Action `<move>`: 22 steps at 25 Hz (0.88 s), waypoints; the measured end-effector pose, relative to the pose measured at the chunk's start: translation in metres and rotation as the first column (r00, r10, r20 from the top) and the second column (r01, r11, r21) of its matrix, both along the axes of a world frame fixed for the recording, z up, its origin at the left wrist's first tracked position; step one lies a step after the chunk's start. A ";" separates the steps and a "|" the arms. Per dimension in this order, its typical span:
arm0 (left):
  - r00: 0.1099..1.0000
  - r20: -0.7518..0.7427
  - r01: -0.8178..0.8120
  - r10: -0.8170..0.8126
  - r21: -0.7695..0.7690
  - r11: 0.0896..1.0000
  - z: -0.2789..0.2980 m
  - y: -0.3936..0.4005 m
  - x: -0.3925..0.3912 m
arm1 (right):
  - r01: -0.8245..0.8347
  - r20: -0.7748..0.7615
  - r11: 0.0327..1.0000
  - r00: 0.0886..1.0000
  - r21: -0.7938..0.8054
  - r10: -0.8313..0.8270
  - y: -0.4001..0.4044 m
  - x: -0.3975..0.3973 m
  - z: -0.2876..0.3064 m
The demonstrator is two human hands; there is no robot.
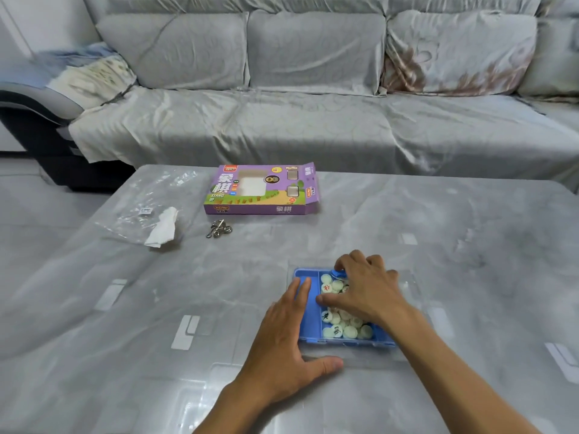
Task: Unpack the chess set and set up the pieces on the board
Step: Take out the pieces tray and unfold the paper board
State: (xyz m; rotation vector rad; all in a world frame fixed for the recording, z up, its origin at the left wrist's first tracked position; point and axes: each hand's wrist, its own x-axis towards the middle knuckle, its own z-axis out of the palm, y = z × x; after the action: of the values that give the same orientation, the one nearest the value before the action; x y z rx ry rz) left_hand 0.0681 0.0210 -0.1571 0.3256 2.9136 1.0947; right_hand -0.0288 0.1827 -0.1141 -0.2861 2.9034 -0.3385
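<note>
Right hand (365, 286) reaches into the blue tray (308, 324) with fingers curled down among the pale round pieces (346, 325); its grip looks to be closing on some of them, but the fingertips are hidden and I cannot tell whether any piece is actually held. Left hand (286, 343) lies flat, fingers straight, pressed on the tray's left compartment and rim, thumb spread on the counter (125, 308) by the near edge. That reads as bracing: the light tray would slide on the glossy top while the other hand digs.

Pieces fill the right compartment in a loose heap, a few showing red or black characters. The tray sits near the front of the counter, seemingly on or inside a clear lid or sheet. No board is laid out, so setup has not begun.

Both forearms come in from below, the right crossing over the tray's near right corner, wrist bent down.

Farther back lie the purple box (261, 189), flap open, a small metal puzzle (219, 229), and a clear bag (147, 202) with a crumpled tissue (163, 228). A covered sofa (313, 120) stands behind.
</note>
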 end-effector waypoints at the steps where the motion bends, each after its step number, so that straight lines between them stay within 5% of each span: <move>1: 1.000 0.001 0.001 -0.001 -0.004 1.000 -0.002 -0.001 -0.001 | -0.004 -0.010 1.000 1.000 0.025 0.004 0.002 -0.001 0.000; 22: 0.995 0.086 -0.046 0.049 -0.046 0.998 0.001 -0.004 -0.008 | 0.034 0.151 0.977 0.986 0.211 -0.067 -0.013 -0.036 0.012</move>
State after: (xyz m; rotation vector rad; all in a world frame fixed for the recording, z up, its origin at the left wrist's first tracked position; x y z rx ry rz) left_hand 0.0603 0.0171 -0.1558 0.2034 2.8779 1.0221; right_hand -0.0646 0.1699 -0.1021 -0.1448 2.7626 -0.0597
